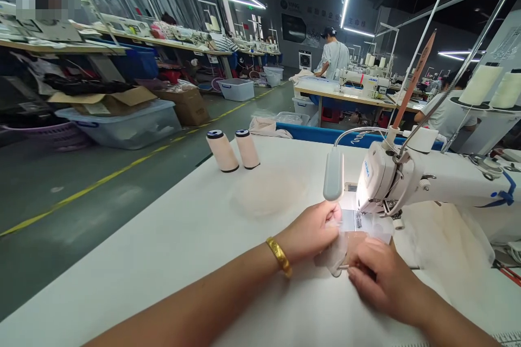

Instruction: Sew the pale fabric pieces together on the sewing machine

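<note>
The R hand, low in the frame right of center, is curled w/ thumb and finger pinched at the edge of the thin cloth. The L hand, near the center, is closed in a loose fist on the cloth's other side. The cloth is see-thru, soft and a bit crumpled, on the white, smooth worktop, just in front of the sewing machine. Looks like the step is getting the cloth lined up; next move prob. calls for keeping it flat w/ both hands, fingertips clear of the needle.

A shiny gold bangle is on the L wrist. At right, the machine is hard, white and rounded, w/ a long gray lamp beside it. Farther up, left of center, 2 peach thread cones lean in view. Upper left has a clear plastic tub w/ a cardboard box on top.
</note>
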A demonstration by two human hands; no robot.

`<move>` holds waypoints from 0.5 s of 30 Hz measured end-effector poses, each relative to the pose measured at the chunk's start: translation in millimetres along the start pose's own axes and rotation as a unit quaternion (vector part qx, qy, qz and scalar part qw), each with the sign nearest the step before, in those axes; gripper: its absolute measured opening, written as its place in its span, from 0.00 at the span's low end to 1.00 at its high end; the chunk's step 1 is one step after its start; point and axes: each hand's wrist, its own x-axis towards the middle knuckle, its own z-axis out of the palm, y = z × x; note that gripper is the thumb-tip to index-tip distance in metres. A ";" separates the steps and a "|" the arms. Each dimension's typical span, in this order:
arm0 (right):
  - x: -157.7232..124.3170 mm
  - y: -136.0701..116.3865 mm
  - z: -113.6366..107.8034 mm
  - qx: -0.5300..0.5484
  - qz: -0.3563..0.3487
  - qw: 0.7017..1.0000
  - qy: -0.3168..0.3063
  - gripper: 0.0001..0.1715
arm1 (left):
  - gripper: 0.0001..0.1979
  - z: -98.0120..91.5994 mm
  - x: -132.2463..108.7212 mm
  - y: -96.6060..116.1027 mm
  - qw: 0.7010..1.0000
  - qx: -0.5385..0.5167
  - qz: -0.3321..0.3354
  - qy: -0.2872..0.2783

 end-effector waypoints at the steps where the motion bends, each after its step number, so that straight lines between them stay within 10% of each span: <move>1: 0.0 0.4 -0.3 0.009 0.024 1.000 -0.002 0.05 | 0.06 3.5 -0.7 0.8 0.999 -0.046 -0.019 0.005; 6: 3.2 -0.7 2.7 0.028 0.077 0.996 -0.019 0.13 | 0.15 22.3 -4.8 5.3 0.966 -0.242 -0.088 -0.006; 8: 4.6 -2.3 1.9 0.036 0.062 0.997 0.000 0.03 | 0.17 24.7 -5.1 4.5 0.962 -0.260 -0.086 -0.008; 15: 3.4 -6.4 -8.8 0.088 0.112 0.990 0.024 0.13 | 0.18 14.8 -4.9 1.9 0.949 -0.292 -0.121 0.022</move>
